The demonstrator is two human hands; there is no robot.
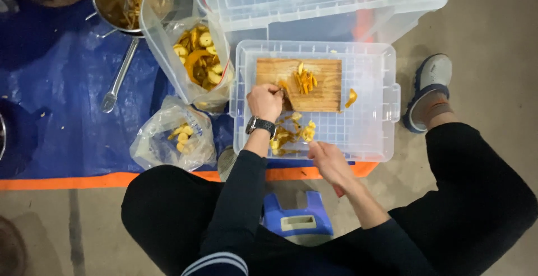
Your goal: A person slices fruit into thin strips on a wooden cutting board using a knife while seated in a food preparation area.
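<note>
Single head-worn camera, looks nearly straight down from above the seated person. Clear plastic storage-box lid [371, 130] sits near frame centre at mid distance. Person's knees fill the bottom edge below the lid; blue tarp with orange border [56, 113] lies left of the lid; bare concrete floor [493, 46] right of it.

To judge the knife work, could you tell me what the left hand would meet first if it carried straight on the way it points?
Probably the orange peel strips on the wooden cutting board; the left hand already rests at the board's edge, though depth is unclear.
</note>
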